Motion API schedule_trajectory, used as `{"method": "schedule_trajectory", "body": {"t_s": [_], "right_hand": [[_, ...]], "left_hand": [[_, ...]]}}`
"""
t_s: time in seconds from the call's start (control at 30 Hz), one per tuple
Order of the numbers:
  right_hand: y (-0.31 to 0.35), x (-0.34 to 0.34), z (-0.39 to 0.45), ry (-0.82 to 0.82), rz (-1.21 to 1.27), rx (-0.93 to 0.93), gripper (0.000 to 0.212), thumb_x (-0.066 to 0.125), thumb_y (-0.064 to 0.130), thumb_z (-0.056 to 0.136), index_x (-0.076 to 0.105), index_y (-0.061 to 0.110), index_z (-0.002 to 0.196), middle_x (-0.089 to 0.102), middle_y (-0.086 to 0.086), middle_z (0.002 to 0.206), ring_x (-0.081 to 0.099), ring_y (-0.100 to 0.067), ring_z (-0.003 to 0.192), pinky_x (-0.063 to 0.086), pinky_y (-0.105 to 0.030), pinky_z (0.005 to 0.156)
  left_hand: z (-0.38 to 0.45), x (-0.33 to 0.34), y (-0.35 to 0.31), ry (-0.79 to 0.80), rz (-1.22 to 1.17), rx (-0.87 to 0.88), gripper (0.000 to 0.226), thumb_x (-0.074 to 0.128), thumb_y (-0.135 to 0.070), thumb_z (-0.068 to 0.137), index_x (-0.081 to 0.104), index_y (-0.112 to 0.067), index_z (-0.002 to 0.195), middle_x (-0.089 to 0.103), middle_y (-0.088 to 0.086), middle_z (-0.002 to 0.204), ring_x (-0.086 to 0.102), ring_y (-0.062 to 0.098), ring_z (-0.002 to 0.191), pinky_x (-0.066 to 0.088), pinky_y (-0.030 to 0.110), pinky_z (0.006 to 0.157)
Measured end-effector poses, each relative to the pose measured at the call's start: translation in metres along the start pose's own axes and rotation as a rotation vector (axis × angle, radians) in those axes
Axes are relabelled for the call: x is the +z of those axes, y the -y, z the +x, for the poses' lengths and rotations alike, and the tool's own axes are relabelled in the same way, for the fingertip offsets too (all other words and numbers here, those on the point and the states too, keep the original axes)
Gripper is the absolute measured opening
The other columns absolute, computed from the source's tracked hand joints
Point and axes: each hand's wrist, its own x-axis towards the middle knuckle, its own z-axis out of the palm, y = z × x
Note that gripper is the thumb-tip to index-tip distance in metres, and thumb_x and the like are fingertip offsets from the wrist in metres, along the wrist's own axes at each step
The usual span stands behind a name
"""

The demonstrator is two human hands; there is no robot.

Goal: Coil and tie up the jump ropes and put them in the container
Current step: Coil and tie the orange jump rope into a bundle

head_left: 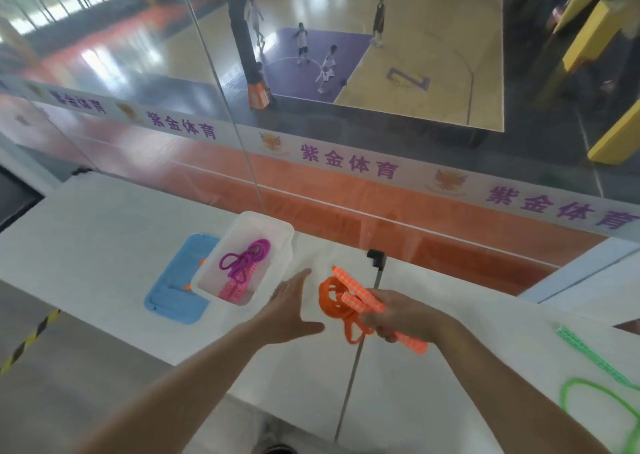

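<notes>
Orange jump rope (341, 299): light, floppy cord, stiff checkered handles; bundle looks ready to spring loose, so best held at the handles with the coil pinned. Right hand (403, 315) grips it that way, coil hanging off its fingers, just right of the clear container (282, 237). Left hand (289, 310) flat and spread, empty, between rope and container. Purple jump rope (244, 258) already inside. Green jump rope (588, 381) uncoiled on the counter (104, 225), far right of the container.

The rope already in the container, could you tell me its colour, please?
Purple rope, with pink handles, seen in the head view.
</notes>
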Motion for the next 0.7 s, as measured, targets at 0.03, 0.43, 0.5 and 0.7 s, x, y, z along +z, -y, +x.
{"method": "schedule_trajectory", "body": {"t_s": [0.03, 0.43, 0.5, 0.7], "right_hand": [[0.008, 0.0, 0.004, 0.018, 0.012, 0.014, 0.022, 0.065, 0.025, 0.093, 0.061, 0.023, 0.115, 0.061, -0.002, 0.081, 0.052, -0.014, 0.065, 0.048, -0.028, 0.061], [0.104, 0.057, 0.107, 0.058, 0.782, -0.127, 0.036, 0.066, 0.012, 0.093, 0.053, 0.005, 0.125, 0.044, -0.005, 0.072, 0.037, -0.012, 0.051, 0.031, -0.024, 0.05], [0.111, 0.056, 0.119, -0.119, 0.722, -0.081, 0.038, 0.065, 0.011, 0.092, 0.053, 0.003, 0.127, 0.044, -0.005, 0.071, 0.033, -0.013, 0.05, 0.029, -0.024, 0.049], [0.104, 0.077, 0.166, -0.458, 0.496, 0.184, 0.017, 0.068, 0.008, 0.09, 0.059, 0.008, 0.104, 0.054, -0.003, 0.071, 0.043, -0.014, 0.052, 0.035, -0.025, 0.049]], "left_hand": [[0.009, -0.003, 0.003, 0.039, -0.116, 0.037, 0.113, 0.077, -0.064, 0.067, 0.012, -0.031, 0.154, 0.022, -0.006, 0.162, 0.025, 0.018, 0.148, 0.028, 0.043, 0.121], [0.043, -0.081, 0.057, 0.079, -0.901, 0.067, 0.027, 0.072, -0.004, 0.086, 0.058, 0.001, 0.11, 0.068, 0.009, 0.078, 0.065, 0.017, 0.06, 0.053, 0.031, 0.052], [0.046, -0.101, 0.086, 0.074, -0.789, -0.039, 0.031, 0.071, -0.011, 0.083, 0.052, -0.015, 0.107, 0.062, 0.004, 0.069, 0.06, 0.017, 0.051, 0.047, 0.027, 0.044], [0.061, -0.148, 0.18, 0.127, -0.424, -0.077, 0.029, 0.059, -0.012, 0.067, 0.059, -0.02, 0.096, 0.067, 0.004, 0.082, 0.065, 0.021, 0.071, 0.057, 0.034, 0.064]]}}
